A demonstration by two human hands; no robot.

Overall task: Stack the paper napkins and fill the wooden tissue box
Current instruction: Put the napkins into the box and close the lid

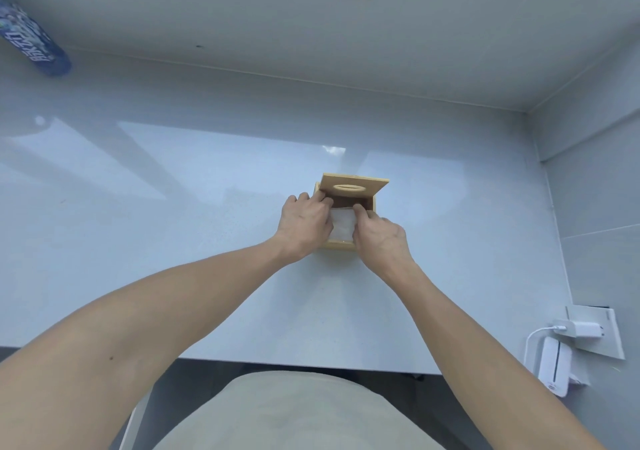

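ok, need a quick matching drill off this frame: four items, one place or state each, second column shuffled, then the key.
Items
1. lid
2. napkins
3. bottle
4. charger

Places or states
A. plugged into the wall plate, near right
B. lying on the counter, far left
C. open, tilted back at the far side of the box
D. white, inside the box, between the left hand and right hand

Pairs: 1-C, 2-D, 3-B, 4-A
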